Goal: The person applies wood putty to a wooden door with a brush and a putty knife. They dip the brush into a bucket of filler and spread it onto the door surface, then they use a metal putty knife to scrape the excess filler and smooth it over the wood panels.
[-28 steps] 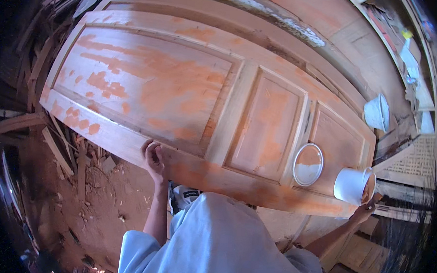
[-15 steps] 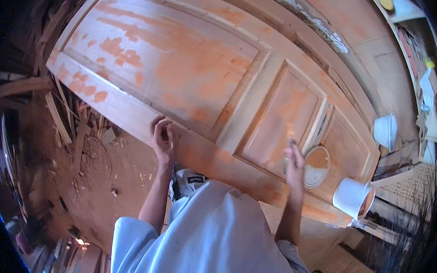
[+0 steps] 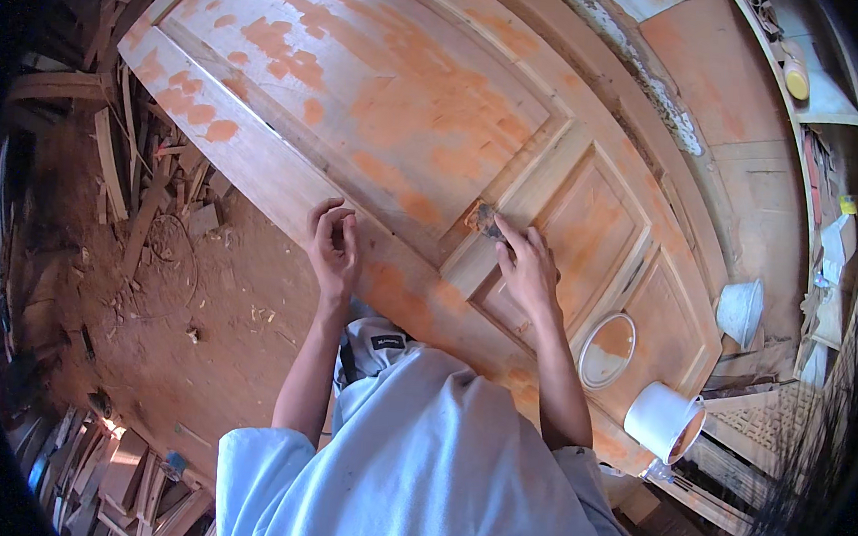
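Note:
A wooden panel door (image 3: 288,166) lies in front of me, smeared with orange filler in patches. My right hand (image 3: 530,269) grips a putty knife (image 3: 489,223), its handle mostly hidden by the fingers. Orange filler coats the dark blade, which meets the door at the frame strip between the large panel and the smaller middle panel (image 3: 573,238). Over the door's near edge is my left hand (image 3: 334,249), fingers loosely curled with the thumb apart and nothing in it; whether it touches the wood I cannot tell.
On the door's right end are a round lid (image 3: 608,350) with filler on it and a white bucket (image 3: 663,420) tipped on its side. Beyond stands another pale bucket (image 3: 740,313). Wood scraps (image 3: 149,192) lie on the dirt floor to the left. Shelves (image 3: 831,119) line the right.
My right hand has moved left and away from me with the putty knife, from the middle panel to the frame strip. The view has shifted a little; my left hand stays near the door's edge.

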Tool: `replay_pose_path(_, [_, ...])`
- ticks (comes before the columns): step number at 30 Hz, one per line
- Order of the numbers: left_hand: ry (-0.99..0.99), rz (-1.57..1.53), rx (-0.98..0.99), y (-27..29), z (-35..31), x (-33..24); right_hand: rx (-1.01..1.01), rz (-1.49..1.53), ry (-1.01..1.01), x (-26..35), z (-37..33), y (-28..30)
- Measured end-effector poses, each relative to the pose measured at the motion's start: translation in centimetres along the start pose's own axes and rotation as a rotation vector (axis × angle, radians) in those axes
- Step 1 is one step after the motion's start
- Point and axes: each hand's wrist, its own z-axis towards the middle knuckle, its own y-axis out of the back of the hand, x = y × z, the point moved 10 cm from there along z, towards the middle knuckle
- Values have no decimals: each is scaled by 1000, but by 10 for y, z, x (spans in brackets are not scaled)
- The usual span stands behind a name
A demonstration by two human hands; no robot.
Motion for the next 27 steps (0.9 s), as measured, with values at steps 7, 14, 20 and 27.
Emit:
replay_pose_path(7, [106, -107, 16, -5, -4, 13, 51, -184, -31, 6, 5, 0])
replay_pose_path(14, [83, -50, 43, -2, -3, 13, 121, -270, -44, 15, 16, 19])
replay_pose_path(20, [-31, -18, -9, 1, 1, -3, 151, -209, -71, 11, 26, 28])
replay_pose_path(27, [103, -96, 52, -5, -1, 4, 111, -16, -63, -3, 17, 3])
